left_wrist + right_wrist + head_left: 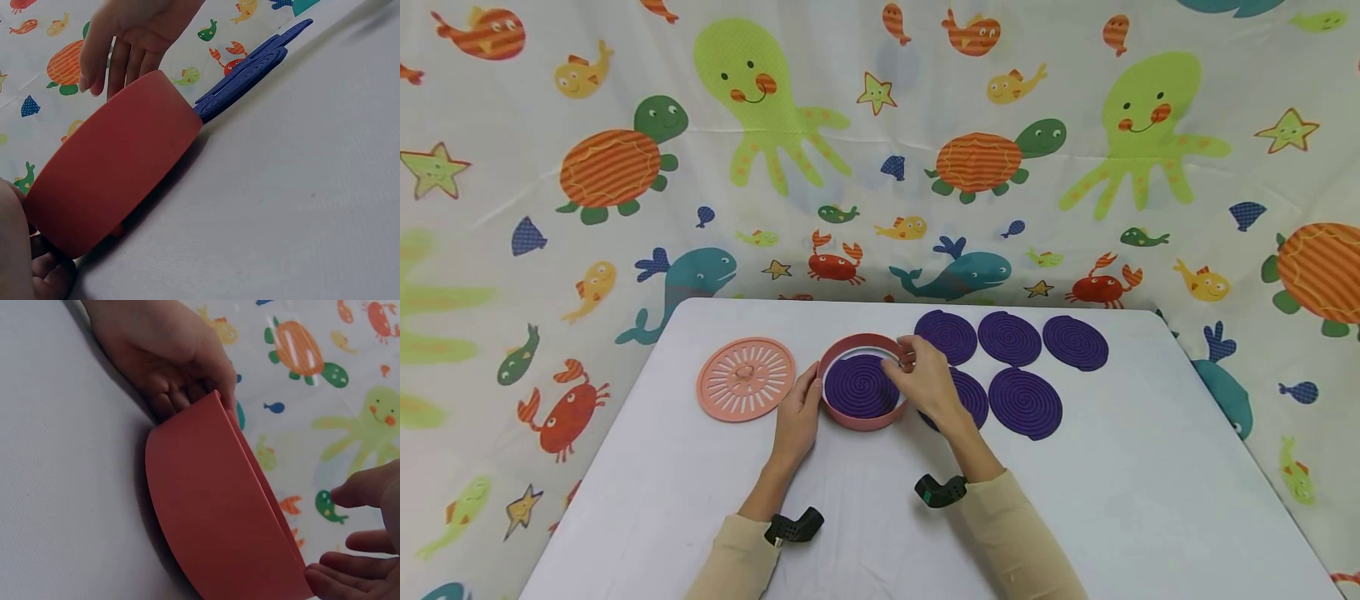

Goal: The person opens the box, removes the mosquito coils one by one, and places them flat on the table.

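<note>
My left hand (799, 421) grips the left side of a round red mosquito coil holder (865, 423), thumb at the rim and fingers low against the wall in the right wrist view. Inside the holder lies a purple spiral mosquito coil (857, 383). At the right rim, my right hand (928, 379) reaches over the holder. Its fingers look loosely bent with nothing between them in the left wrist view, where the right hand (140, 37) hangs above the rim. The slotted pink lid (747, 372) lies flat to the left.
Several more purple coils lie in two rows to the right, such as the front coil (1026, 403) and the far right coil (1076, 342). One is partly hidden by my right hand. A sea-animal printed curtain (865, 100) hangs behind the white table (1150, 500).
</note>
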Available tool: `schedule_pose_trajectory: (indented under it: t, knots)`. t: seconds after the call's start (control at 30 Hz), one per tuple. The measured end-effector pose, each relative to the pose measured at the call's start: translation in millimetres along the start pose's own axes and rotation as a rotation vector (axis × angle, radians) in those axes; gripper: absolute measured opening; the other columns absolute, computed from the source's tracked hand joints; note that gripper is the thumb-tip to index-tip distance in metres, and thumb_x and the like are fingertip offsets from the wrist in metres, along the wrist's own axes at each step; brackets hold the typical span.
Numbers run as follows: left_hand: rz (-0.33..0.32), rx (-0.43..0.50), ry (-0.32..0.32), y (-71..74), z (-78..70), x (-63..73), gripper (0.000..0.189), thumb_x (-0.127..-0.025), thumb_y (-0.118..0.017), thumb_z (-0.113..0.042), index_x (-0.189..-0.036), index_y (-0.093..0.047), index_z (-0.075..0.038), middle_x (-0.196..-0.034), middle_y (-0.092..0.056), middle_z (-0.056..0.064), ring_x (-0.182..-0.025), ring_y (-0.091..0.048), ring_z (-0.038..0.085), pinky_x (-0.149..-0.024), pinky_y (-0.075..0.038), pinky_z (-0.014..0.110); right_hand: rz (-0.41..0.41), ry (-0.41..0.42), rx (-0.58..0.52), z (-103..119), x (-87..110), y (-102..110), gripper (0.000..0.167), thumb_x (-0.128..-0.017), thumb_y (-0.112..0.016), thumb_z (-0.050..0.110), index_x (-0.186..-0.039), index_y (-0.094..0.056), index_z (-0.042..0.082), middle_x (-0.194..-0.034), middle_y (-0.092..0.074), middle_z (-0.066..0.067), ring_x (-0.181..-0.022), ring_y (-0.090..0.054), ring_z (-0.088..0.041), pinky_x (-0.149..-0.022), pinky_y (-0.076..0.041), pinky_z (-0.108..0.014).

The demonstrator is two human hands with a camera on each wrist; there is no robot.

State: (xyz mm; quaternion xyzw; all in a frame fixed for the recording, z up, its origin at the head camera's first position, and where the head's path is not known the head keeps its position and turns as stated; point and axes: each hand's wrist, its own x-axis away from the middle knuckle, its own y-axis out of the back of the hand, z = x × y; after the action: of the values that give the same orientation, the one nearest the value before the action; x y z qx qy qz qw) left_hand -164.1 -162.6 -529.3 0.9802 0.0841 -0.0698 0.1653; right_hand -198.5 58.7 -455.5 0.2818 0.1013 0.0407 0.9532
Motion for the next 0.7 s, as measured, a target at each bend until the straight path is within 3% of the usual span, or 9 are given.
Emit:
schedule_pose_trajectory:
  t: [0.47, 0.7]
  knots:
    - [-0.005, -0.008, -0.01, 0.9, 1.1, -1.6, 0.045, -0.107, -0.046, -0.027, -0.147, -0.051, -0.007, -0.15, -0.054, 0.009, -0.143, -0.046, 0.022, -0.12, -0.038, 0.037, 0.122, -0.018, 0.196, 7.3, -9.7, -12.4, 0.054, -0.092, -0.069, 0.028, -0.136, -0.056, 0.0, -0.121, -0.066, -0.019, -0.103, -0.062, -0.028, -0.09, -0.058, -0.041]
    - [-0.004, -0.011, -0.005, 0.9, 0.3, -1.0, 0.045, -0.107, -0.046, -0.028, -0.147, -0.051, -0.008, -0.149, -0.054, 0.009, -0.143, -0.046, 0.022, -0.12, -0.037, 0.039, 0.158, -0.03, 0.267, 11.9, -12.8, -18.5, 0.055, -0.093, -0.068, 0.026, -0.138, -0.054, -0.001, -0.131, -0.063, -0.021, -0.123, -0.059, -0.033, -0.106, -0.052, -0.047]
